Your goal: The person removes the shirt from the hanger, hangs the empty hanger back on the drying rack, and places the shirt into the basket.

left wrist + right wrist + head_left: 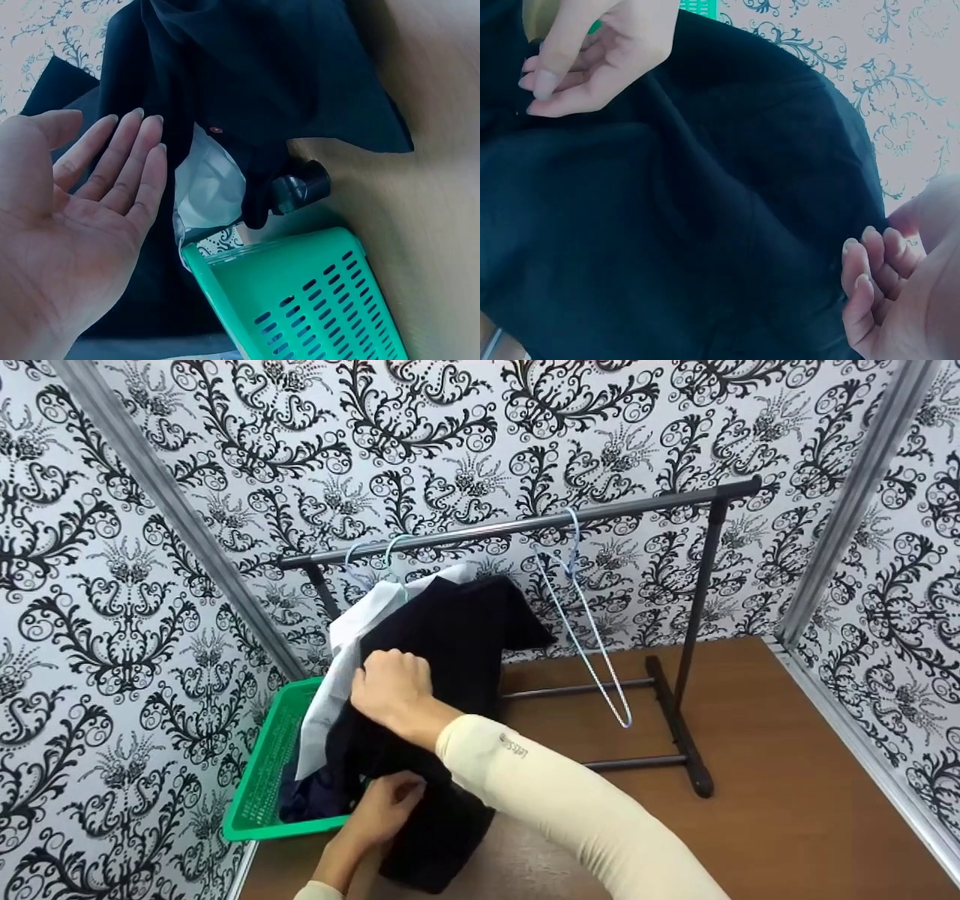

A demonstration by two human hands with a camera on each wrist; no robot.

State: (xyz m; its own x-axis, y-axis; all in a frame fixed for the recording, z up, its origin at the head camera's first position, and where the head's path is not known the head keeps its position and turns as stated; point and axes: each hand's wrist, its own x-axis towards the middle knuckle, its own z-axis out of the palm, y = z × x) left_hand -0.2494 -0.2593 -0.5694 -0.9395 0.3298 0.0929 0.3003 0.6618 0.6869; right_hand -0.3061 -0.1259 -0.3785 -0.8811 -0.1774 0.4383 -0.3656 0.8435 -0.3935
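Observation:
A black shirt point(457, 622) hangs from the rack over a white garment point(315, 727). At the left edge of the black cloth, my right hand point(394, 686) has its fingers curled and grips the fabric; the right wrist view shows those fingers point(859, 292) at the border of the cloth. Lower down, my left hand point(386, 806) is beside the shirt's hanging front. Its fingers point(124, 161) are loosely extended in the left wrist view, with nothing in the palm. A small button point(216, 130) shows on the black cloth there.
A grey metal rack point(487, 526) stands on the wooden table point(780, 765). Two hangers hook over its left end, and a bare light-blue hanger point(589, 630) hangs farther right. Behind the shirts is a green basket point(262, 750) holding dark cloth point(319, 795). Patterned walls enclose the table.

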